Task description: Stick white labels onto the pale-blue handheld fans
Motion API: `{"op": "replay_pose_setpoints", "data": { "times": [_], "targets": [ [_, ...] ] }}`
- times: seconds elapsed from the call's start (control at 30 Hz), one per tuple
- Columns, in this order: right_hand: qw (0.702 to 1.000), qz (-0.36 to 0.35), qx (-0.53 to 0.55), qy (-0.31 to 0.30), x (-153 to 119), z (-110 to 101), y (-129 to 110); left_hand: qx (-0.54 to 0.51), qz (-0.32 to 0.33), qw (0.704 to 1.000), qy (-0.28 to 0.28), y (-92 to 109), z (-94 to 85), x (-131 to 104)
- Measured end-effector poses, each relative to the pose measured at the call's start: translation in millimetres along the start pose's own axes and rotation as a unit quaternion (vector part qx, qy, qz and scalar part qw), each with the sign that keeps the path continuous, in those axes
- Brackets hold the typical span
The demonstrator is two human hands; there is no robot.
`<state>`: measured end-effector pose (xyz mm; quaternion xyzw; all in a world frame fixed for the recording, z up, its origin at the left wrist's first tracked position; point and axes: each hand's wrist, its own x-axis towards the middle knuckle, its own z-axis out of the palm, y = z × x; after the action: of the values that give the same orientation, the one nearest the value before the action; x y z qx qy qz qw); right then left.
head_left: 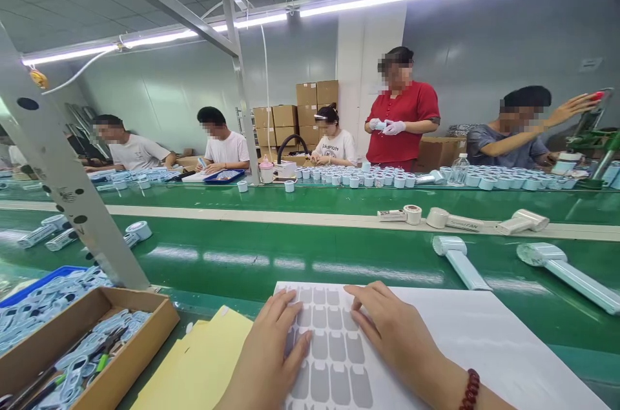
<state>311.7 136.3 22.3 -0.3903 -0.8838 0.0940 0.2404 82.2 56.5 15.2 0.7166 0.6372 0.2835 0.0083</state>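
Observation:
A white sheet of grey stickers [320, 344], laid out in rows, lies in front of me on white paper [465, 326]. My left hand [274, 339] rests on the sheet's left side with its fingers spread, thumb lying over the stickers. At the upper right edge of the sheet is my right hand [394, 323]; its index fingertip and thumb touch down there, a little apart, and I see nothing held between them. The other right fingers are curled and partly hidden. Yellow sheets [198, 358] lie beside my left hand.
A cardboard box [140, 326] of light-blue parts and tools stands at left, with a blue tray [53, 274] behind. Light-blue handled devices [458, 261] lie on the green conveyor belt [271, 248]. A metal post [72, 184] rises at left. Several co-workers [400, 119] work across the belt.

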Motion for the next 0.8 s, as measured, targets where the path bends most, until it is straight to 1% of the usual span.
{"op": "replay_pose_setpoints", "data": {
  "times": [0.2, 0.57, 0.7, 0.8],
  "targets": [
    [0.999, 0.011, 0.03, -0.028, 7.5, -5.2, -1.7, -0.003, -0.005, 1.0, -0.002, 2.1, -0.9, -0.2],
    [0.998, 0.021, 0.041, -0.039, 10.3, -5.2, -4.1, 0.004, -0.003, 1.0, 0.008, -0.3, -1.0, -0.9],
    [0.998, 0.032, 0.043, -0.039, 11.5, -7.1, -10.3, -0.005, 0.007, 1.0, 0.02, -4.0, -1.7, 0.4],
    [0.997, 0.045, 0.045, -0.037, 11.6, -10.5, -14.9, -0.026, 0.01, 0.999, 0.035, -12.4, -2.0, 1.7]
  ]
}}
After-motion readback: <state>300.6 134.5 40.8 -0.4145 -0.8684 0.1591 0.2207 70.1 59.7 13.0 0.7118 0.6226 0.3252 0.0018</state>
